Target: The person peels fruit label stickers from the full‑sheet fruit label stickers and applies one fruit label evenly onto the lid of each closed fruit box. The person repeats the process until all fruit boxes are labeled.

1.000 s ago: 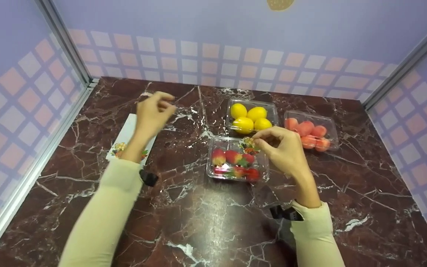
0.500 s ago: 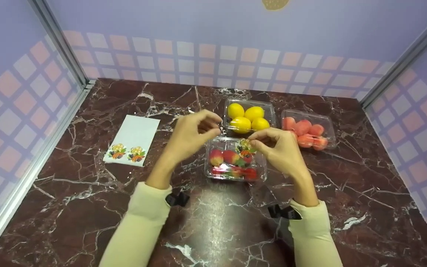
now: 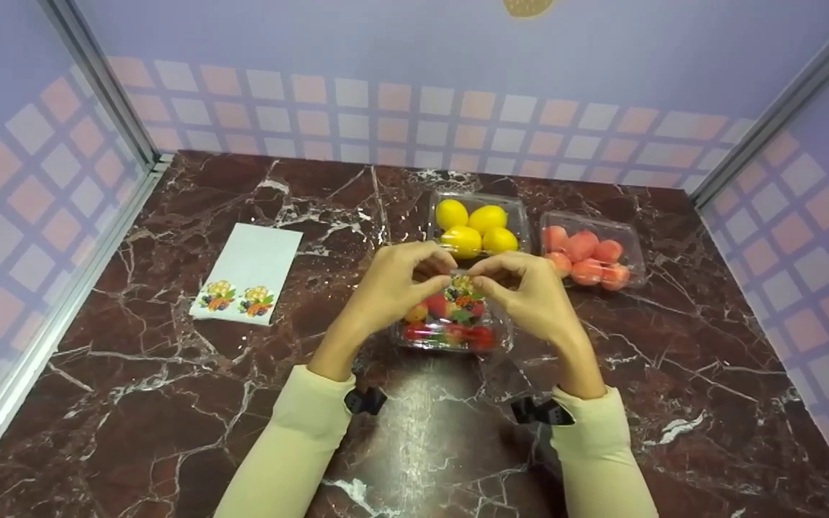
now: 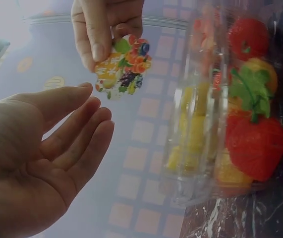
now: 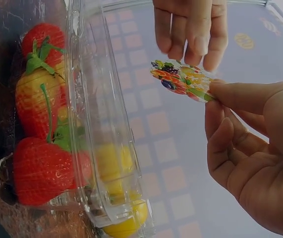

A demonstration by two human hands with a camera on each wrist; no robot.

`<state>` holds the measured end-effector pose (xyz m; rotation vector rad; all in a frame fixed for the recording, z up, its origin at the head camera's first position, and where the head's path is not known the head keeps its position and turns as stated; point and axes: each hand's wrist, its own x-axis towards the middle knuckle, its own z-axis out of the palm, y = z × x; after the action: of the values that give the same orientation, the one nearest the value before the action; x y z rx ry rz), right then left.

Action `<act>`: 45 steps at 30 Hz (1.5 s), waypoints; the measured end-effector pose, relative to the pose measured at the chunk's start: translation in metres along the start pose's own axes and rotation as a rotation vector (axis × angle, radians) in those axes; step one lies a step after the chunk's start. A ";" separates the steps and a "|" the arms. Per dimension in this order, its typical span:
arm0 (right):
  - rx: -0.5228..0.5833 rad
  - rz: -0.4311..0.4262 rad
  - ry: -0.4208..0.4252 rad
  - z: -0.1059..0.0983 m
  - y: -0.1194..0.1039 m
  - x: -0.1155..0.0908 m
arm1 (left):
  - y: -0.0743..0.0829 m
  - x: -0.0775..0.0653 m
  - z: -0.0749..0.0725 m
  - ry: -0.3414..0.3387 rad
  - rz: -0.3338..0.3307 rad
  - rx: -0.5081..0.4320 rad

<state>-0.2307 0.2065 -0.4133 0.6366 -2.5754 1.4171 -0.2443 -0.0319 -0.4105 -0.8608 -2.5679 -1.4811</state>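
The right hand (image 3: 533, 295) has a fruit sticker (image 5: 173, 79) in its grip: the thumb and the forefinger are pinching it at one edge. The sticker is in the air over the clear strawberry box (image 3: 502, 334) and stays apart from its top, as both wrist views show. The left hand (image 3: 400, 284) is just beside the opposite edge of the sticker. Its grip is relaxed, with the fingers loosely bent and the thumb tip near the forefinger tip; whether they touch the sticker, I cannot tell.

Inside the box lie red strawberries (image 5: 42, 171) with yellowish patches and green leaves. Directly behind this box stands a clear lemon box (image 3: 522, 223) with four yellow lemons (image 3: 488, 218). To the right of it is another clear box (image 3: 632, 255), with orange-pink fruits (image 3: 583, 246). On the left side of the dark marbled counter (image 3: 414, 446) lies a white sheet (image 3: 256, 259), slightly turned, which carries two fruit pictures (image 3: 255, 301) along its near end.
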 end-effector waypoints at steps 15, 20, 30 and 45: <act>0.004 0.018 -0.027 0.002 0.000 0.001 | -0.005 0.001 0.006 0.046 0.028 0.024; 0.016 0.016 -0.040 0.004 0.002 0.002 | -0.006 0.000 0.008 0.037 0.024 -0.014; 0.021 0.052 -0.005 0.008 0.006 0.003 | -0.009 0.002 0.010 0.020 -0.031 -0.033; -0.023 0.152 0.023 0.014 0.005 0.004 | -0.015 0.001 0.011 0.010 -0.126 -0.050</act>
<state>-0.2354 0.1961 -0.4238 0.4259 -2.6677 1.4268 -0.2499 -0.0280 -0.4278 -0.7062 -2.6332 -1.5835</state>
